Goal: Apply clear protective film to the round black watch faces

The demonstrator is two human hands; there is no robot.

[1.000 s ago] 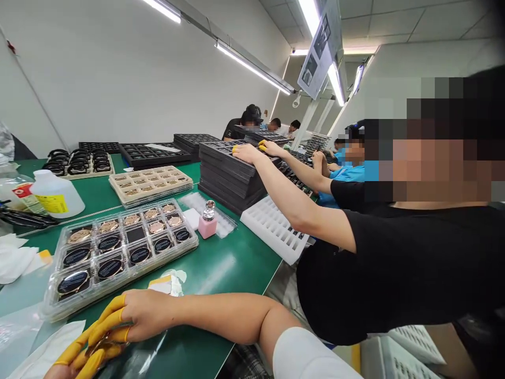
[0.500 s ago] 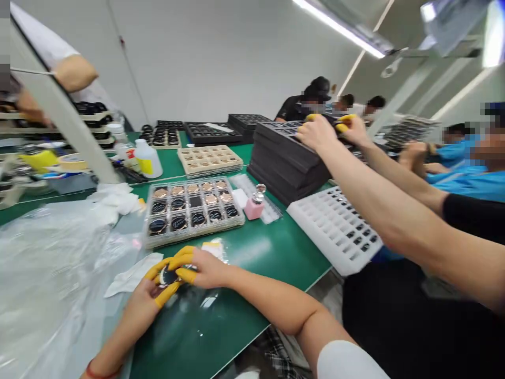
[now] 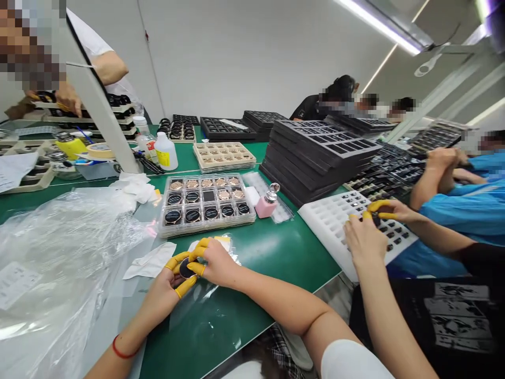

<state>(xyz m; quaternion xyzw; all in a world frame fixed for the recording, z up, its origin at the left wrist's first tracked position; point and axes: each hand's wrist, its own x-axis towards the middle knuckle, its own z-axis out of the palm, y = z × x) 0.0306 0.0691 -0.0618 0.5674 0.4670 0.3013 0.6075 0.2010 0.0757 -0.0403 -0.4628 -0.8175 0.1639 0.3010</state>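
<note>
My left hand (image 3: pixel 163 289) and my right hand (image 3: pixel 213 263) meet over the green table (image 3: pixel 272 252), both wearing yellow finger cots. Together they pinch a small round dark disc (image 3: pixel 184 268) between the fingertips. Just beyond them sits a clear plastic tray (image 3: pixel 207 204) holding rows of round dark and copper-coloured discs. A white paper slip (image 3: pixel 152 260) lies left of my hands.
A pink pump bottle (image 3: pixel 267 202) stands right of the clear tray. A co-worker's hands (image 3: pixel 369 231) rest on a white slotted tray (image 3: pixel 335 221) at the right. Stacked black trays (image 3: pixel 315 152), a beige tray (image 3: pixel 223 156), a white bottle (image 3: pixel 165 151) and crumpled plastic sheeting (image 3: pixel 59 252) surround me.
The view has swung left and down. My hands now sit nearer the clear tray, still on the disc. The co-worker's hands moved from the black tray stack down to the white slotted tray.
</note>
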